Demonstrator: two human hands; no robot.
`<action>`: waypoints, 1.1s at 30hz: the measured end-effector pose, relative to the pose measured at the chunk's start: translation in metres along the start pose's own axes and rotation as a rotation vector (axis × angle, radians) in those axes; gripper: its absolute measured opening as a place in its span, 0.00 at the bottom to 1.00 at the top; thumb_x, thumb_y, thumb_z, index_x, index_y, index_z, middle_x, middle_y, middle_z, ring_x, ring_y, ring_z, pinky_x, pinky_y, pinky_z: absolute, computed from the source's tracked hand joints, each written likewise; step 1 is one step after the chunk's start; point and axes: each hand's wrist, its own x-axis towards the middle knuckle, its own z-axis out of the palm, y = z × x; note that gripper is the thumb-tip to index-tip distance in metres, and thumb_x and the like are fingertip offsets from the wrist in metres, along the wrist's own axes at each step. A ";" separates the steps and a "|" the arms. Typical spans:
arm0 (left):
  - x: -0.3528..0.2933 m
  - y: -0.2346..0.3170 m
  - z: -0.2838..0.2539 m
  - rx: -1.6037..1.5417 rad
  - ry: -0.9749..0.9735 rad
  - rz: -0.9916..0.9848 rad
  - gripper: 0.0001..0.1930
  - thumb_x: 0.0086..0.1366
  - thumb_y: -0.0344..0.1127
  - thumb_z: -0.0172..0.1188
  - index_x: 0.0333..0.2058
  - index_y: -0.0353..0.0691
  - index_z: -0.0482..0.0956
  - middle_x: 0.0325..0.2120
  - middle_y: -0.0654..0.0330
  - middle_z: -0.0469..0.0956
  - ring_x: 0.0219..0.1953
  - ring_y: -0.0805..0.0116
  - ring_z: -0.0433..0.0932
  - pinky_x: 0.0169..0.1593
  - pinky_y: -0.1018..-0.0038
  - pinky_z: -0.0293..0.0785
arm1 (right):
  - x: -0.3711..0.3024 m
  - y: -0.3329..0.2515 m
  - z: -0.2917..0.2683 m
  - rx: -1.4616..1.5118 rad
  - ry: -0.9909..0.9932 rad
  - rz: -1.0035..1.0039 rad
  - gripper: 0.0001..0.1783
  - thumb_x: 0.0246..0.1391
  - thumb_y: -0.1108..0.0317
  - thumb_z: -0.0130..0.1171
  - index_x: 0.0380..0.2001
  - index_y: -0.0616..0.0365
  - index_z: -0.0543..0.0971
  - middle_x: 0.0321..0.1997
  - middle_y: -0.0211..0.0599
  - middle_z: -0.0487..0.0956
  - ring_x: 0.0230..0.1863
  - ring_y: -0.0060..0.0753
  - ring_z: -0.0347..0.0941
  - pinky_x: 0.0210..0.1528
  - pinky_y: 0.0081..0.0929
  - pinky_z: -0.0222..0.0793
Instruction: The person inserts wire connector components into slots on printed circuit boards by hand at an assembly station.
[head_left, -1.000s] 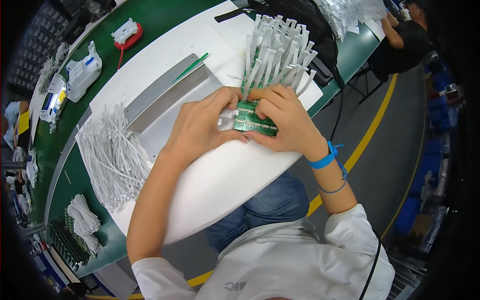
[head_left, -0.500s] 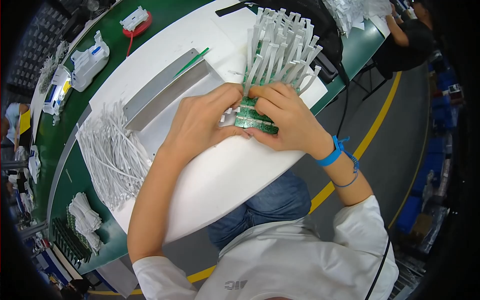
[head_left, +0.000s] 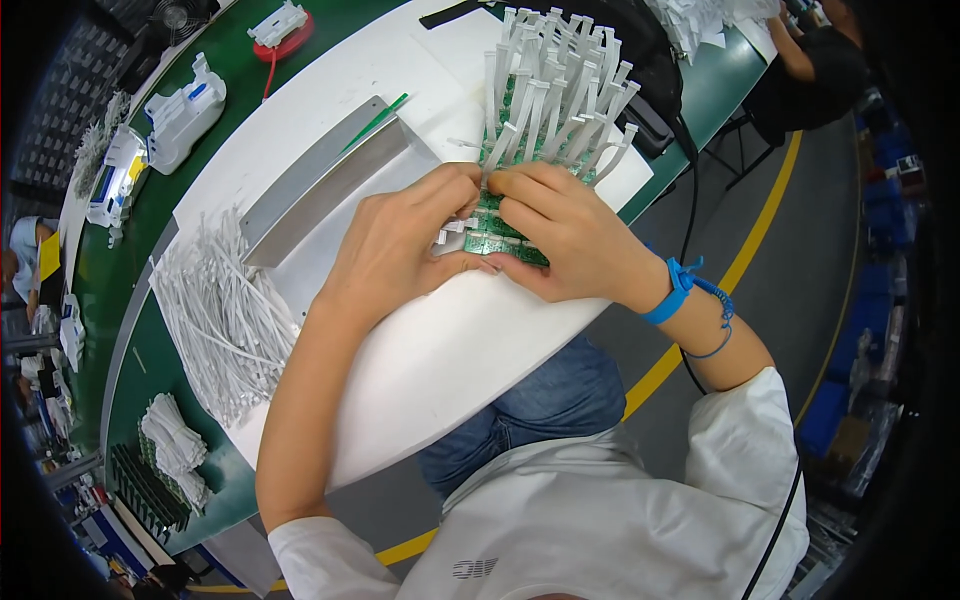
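Between my hands lies a panel of small green circuit boards (head_left: 492,243), its near edge at my thumbs. From its far part rise many white flat ribbon cables (head_left: 548,95). My left hand (head_left: 398,235) is closed at the panel's left side, with white cable ends (head_left: 455,227) showing beside its fingers. My right hand (head_left: 565,228), with a blue wrist strap (head_left: 680,291), curls over the right side of the panel. The fingertips of both hands meet at the near row of cables. Whatever they pinch there is hidden.
On the white board (head_left: 440,370), a metal tray (head_left: 335,190) stands left of the panel. A heap of loose white cables (head_left: 225,320) lies further left. A black bag (head_left: 640,60) is behind the panel. White plastic devices (head_left: 185,110) sit at the far left. Another person (head_left: 815,70) is at upper right.
Both hands keep nearly the same grip at the panel. My right elbow has swung slightly outward, and the view has shifted a little.
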 end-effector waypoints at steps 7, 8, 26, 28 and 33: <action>-0.015 0.006 -0.002 -0.035 0.015 0.021 0.27 0.45 0.39 0.77 0.38 0.40 0.69 0.44 0.61 0.78 0.34 0.51 0.78 0.35 0.64 0.75 | -0.001 -0.016 -0.002 0.031 0.049 -0.008 0.20 0.46 0.62 0.70 0.37 0.62 0.74 0.50 0.45 0.75 0.53 0.49 0.70 0.56 0.40 0.68; -0.019 0.010 -0.004 -0.051 -0.001 -0.053 0.29 0.44 0.39 0.78 0.39 0.41 0.68 0.43 0.60 0.78 0.35 0.50 0.78 0.36 0.63 0.75 | -0.002 -0.021 -0.002 0.029 0.051 -0.012 0.20 0.46 0.62 0.70 0.37 0.62 0.74 0.50 0.45 0.75 0.53 0.49 0.70 0.56 0.40 0.68; -0.017 0.021 0.005 -0.148 0.037 -0.125 0.36 0.33 0.38 0.84 0.35 0.42 0.64 0.36 0.60 0.77 0.35 0.60 0.72 0.44 0.68 0.76 | -0.023 -0.030 0.000 0.048 0.133 0.007 0.20 0.43 0.63 0.73 0.33 0.59 0.74 0.50 0.41 0.76 0.52 0.47 0.71 0.52 0.40 0.68; -0.015 0.020 0.006 -0.140 0.021 -0.154 0.37 0.33 0.38 0.84 0.35 0.42 0.63 0.35 0.58 0.77 0.36 0.50 0.75 0.42 0.64 0.75 | -0.023 -0.028 0.000 0.024 0.126 0.012 0.20 0.42 0.63 0.73 0.34 0.60 0.74 0.50 0.41 0.76 0.53 0.47 0.71 0.53 0.40 0.69; -0.013 0.007 0.009 -0.198 0.047 -0.121 0.38 0.33 0.35 0.84 0.35 0.43 0.60 0.38 0.58 0.79 0.38 0.49 0.78 0.44 0.63 0.76 | -0.017 -0.024 0.004 0.059 0.094 0.034 0.20 0.40 0.65 0.73 0.33 0.60 0.74 0.50 0.43 0.76 0.52 0.48 0.72 0.53 0.39 0.69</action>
